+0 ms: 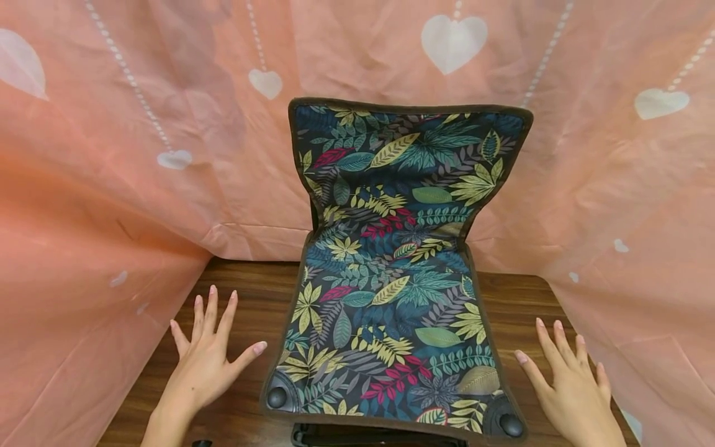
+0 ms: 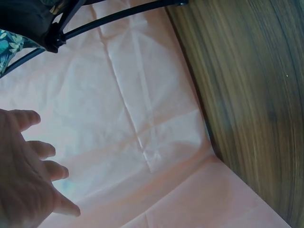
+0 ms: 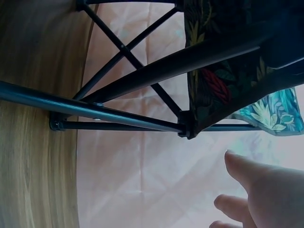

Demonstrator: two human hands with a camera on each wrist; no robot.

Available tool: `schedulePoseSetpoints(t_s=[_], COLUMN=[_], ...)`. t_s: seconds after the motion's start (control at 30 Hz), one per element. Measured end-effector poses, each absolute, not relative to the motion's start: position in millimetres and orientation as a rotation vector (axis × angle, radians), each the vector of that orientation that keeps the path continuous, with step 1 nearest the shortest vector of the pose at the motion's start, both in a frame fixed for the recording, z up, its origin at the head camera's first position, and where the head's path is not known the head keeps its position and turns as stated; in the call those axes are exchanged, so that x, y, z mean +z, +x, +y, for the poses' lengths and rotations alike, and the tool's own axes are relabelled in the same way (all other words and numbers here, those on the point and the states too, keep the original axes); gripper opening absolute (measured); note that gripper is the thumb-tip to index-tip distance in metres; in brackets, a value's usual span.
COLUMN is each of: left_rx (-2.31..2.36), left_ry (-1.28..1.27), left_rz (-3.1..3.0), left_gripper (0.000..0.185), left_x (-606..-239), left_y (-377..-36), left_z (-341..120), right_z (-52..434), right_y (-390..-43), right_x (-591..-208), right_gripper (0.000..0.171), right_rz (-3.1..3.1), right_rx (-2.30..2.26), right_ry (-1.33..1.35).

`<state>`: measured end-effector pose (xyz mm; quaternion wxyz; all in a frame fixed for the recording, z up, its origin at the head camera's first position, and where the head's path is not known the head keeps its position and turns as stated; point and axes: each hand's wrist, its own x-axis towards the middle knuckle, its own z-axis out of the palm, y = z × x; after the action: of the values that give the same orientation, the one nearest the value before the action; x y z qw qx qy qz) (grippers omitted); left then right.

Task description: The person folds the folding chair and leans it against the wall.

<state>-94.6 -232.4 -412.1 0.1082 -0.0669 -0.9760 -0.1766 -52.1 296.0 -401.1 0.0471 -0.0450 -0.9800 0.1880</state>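
Note:
A small folding chair (image 1: 385,298) with dark leaf-patterned fabric stands unfolded on the wooden table, its backrest upright at the far side. Its crossed black metal legs (image 3: 130,54) show in the right wrist view. To the left of the seat is my left hand (image 1: 201,369), fingers spread, apart from the chair and holding nothing. On the other side my right hand (image 1: 575,391) is likewise spread and empty, a little away from the seat's edge. Black round caps (image 1: 276,397) sit at the seat's front corners.
Pink cloth (image 1: 184,112) printed with white hearts hangs behind the table and along both sides. Wood-grain tabletop (image 1: 257,292) shows around the chair. A small black object (image 1: 202,443) peeks in at the bottom edge, left of the chair.

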Motion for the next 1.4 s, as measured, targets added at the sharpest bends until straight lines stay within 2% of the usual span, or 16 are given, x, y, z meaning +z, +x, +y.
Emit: schedulePoseSetpoints(t_s=[0.53,0.9,1.13,1.4], left_rx=[-0.561,-0.777,-0.743,-0.725], left_ry=[-0.286,-0.409,-0.416,-0.476], left_rz=[-2.821,-2.732,-2.707,-2.676], left_gripper=[0.1,0.1,0.103,0.11], left_x=[-405,-394,-395,-398], left_y=[-91,-86,-85,-82], left_z=[-233,-226,-226,-225], right_z=[290,278,272,271], right_y=[-51,-46,-46,-48], right_x=[-389,-382,-380,-375], right_gripper=[0.071,0.071,0.069,0.077], right_rz=[-2.973,-2.948,-2.918,-2.988], right_rx=[0.567,0.619,0.642,0.713], right_ry=[-0.106,0.0,0.076,0.137])
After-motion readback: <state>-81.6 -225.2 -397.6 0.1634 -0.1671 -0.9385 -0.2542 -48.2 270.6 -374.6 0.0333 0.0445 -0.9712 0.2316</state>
